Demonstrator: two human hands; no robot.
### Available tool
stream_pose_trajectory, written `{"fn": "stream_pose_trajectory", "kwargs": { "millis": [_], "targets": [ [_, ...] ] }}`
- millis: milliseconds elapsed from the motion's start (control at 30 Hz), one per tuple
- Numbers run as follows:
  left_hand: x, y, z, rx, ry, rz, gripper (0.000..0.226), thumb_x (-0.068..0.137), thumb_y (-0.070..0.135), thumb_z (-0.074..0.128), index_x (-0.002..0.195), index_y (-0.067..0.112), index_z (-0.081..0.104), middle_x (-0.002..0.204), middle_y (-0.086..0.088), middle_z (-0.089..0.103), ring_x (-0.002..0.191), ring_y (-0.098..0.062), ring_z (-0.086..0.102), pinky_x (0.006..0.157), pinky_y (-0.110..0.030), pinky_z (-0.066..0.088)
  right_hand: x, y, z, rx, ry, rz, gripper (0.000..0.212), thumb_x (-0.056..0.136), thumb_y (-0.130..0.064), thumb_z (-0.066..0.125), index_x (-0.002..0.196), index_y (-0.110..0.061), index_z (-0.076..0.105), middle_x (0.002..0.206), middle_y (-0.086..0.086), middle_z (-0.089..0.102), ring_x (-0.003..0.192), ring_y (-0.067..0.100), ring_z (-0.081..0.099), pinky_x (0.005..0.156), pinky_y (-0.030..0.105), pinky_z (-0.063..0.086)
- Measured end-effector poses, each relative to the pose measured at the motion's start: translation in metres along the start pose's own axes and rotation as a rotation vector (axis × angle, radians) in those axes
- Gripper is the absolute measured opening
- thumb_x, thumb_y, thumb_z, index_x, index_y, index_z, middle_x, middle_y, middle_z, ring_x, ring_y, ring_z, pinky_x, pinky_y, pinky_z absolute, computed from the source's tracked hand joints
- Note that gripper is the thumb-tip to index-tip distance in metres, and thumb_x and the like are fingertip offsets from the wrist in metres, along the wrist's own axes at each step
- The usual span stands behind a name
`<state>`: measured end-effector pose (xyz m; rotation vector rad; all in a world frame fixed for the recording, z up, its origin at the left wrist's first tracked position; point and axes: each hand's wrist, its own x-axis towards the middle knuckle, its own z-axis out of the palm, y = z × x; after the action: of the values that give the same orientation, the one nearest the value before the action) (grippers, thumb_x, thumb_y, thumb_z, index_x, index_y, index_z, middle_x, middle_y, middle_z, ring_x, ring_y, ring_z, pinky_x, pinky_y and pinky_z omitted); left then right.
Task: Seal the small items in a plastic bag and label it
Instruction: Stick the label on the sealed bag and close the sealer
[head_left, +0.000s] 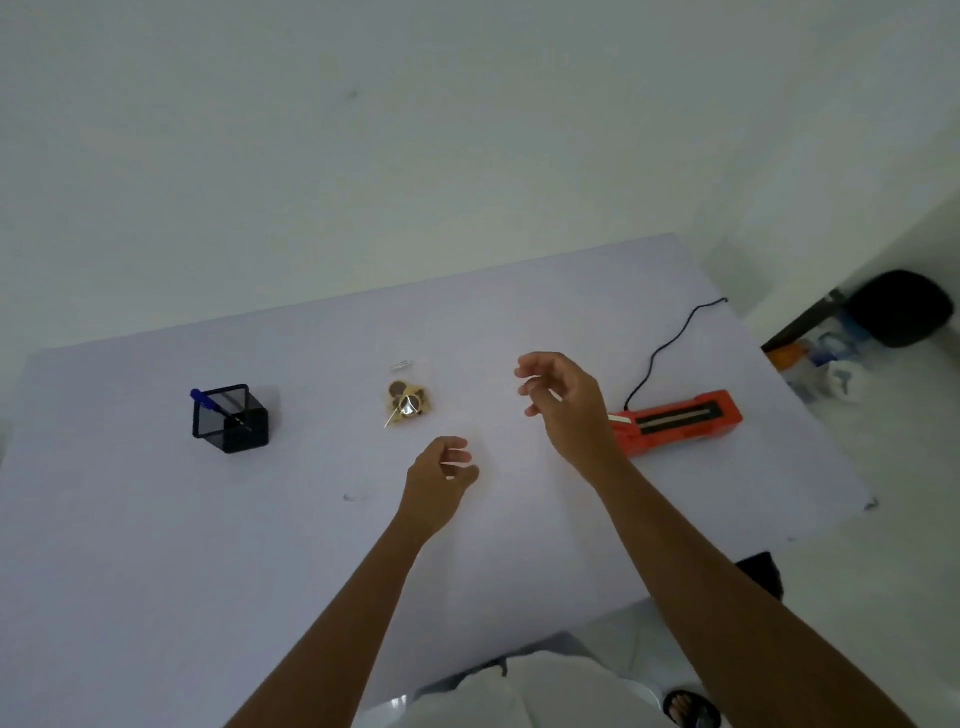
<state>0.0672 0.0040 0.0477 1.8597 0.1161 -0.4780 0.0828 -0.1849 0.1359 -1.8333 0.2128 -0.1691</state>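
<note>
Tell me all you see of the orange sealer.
The sealer is a long, orange, plastic-looking box with a dark strip along its top and a white tab at its left end. It lies flat on the table, right of the right hand, whose wrist hides one corner. A black cord runs from it to the far edge.

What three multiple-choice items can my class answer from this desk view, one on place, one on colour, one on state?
1. Where does the mesh pen holder stand relative to the small gold items?
A. To their left
B. To their right
C. On top of them

2. What colour is the bag sealer?
A. Blue
B. Orange
C. Green

3. What does the right hand hold?
A. A pen
B. A cable
C. Nothing

Key: 1 A, it stands toward the table's left end; 2 B, its casing is orange; 3 C, its loosely curled fingers grip nothing.
</note>
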Motion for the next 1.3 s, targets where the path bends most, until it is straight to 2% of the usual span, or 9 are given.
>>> {"fn": "stream_pose_trajectory", "kwargs": {
  "millis": [167,300,467,600,767,867,1000,1167,1300],
  "targets": [
    [0.005,0.012,0.048,0.015,-0.121,0.005,0.038,0.084,0.024,0.075,0.117,0.019,0.056,0.104,-0.001,0.066,0.079,-0.01,0.064,0.062,-0.015,0.048,0.0,0.027,-0.079,-0.088,0.224,0.064,0.033,0.088,0.007,0.049,0.102,-0.016,0.067,0.097,-0.003,0.07,0.089,0.016,0.066,0.077,0.033,0.055],
    [0.019,0.023,0.09,-0.002,-0.17,-0.007,0.057,0.084,0.027,0.075,0.132,0.02,0.046,0.116,-0.003,0.061,0.086,-0.016,0.063,0.07,-0.023,0.051,0.011,0.07,-0.137,-0.198,0.343,0.199,0.039,0.087,0.011,0.046,0.104,-0.02,0.063,0.104,-0.006,0.065,0.099,0.015,0.061,0.091,0.031,0.051],
    [0.034,0.032,0.132,-0.035,-0.101,0.079,0.06,0.083,0.023,0.076,0.135,0.02,0.045,0.123,0.0,0.059,0.087,-0.019,0.066,0.081,-0.035,0.057,0.029,0.132,-0.203,-0.316,0.293,0.379,0.057,0.077,0.018,0.04,0.119,-0.015,0.06,0.12,0.007,0.06,0.113,0.022,0.057,0.1,0.039,0.05],
    [0.041,0.038,0.156,-0.073,-0.009,0.138,0.044,0.086,0.013,0.072,0.127,0.016,0.055,0.114,-0.004,0.065,0.095,-0.023,0.066,0.087,-0.044,0.056,0.047,0.17,-0.242,-0.401,0.266,0.431,0.046,0.085,0.009,0.047,0.125,-0.009,0.061,0.121,0.016,0.064,0.113,0.032,0.06,0.101,0.046,0.05],
    [0.049,0.049,0.178,-0.064,0.061,0.226,0.035,0.088,0.016,0.07,0.12,0.022,0.059,0.113,0.008,0.065,0.103,-0.002,0.063,0.073,-0.016,0.054,0.056,0.199,-0.271,-0.421,0.221,0.47,0.038,0.088,0.002,0.054,0.123,-0.011,0.061,0.117,0.012,0.067,0.11,0.032,0.062,0.097,0.036,0.048],
    [0.055,0.062,0.191,-0.022,0.077,0.257,0.037,0.085,0.026,0.072,0.119,0.025,0.06,0.114,0.015,0.065,0.103,-0.001,0.062,0.074,-0.014,0.052,0.058,0.211,-0.283,-0.444,0.181,0.466,0.035,0.092,-0.001,0.056,0.126,-0.009,0.06,0.12,0.012,0.067,0.113,0.031,0.061,0.094,0.031,0.044],
    [0.068,0.089,0.215,0.085,0.037,0.357,0.038,0.083,0.027,0.075,0.118,0.027,0.06,0.114,0.02,0.065,0.104,-0.005,0.062,0.078,-0.019,0.051,0.062,0.223,-0.295,-0.525,0.133,0.448,0.038,0.09,0.004,0.06,0.128,-0.004,0.061,0.129,0.014,0.064,0.123,0.031,0.058,0.108,0.036,0.042],
    [0.087,0.122,0.263,0.204,-0.026,0.394,0.046,0.078,0.038,0.078,0.119,0.028,0.06,0.113,0.018,0.061,0.104,-0.002,0.054,0.083,-0.016,0.042,0.068,0.222,-0.303,-0.468,0.144,0.401,0.024,0.097,-0.014,0.058,0.118,-0.006,0.068,0.121,0.01,0.069,0.116,0.028,0.063,0.098,0.032,0.048],
    [0.103,0.133,0.299,0.334,-0.061,0.433,0.048,0.076,0.04,0.078,0.118,0.025,0.061,0.11,0.01,0.061,0.103,-0.008,0.053,0.09,-0.025,0.044,0.074,0.199,-0.307,-0.022,0.175,0.378,0.041,0.102,-0.045,0.044,0.106,-0.016,0.073,0.106,0.0,0.073,0.106,0.018,0.066,0.092,0.031,0.05]
  ]
}}
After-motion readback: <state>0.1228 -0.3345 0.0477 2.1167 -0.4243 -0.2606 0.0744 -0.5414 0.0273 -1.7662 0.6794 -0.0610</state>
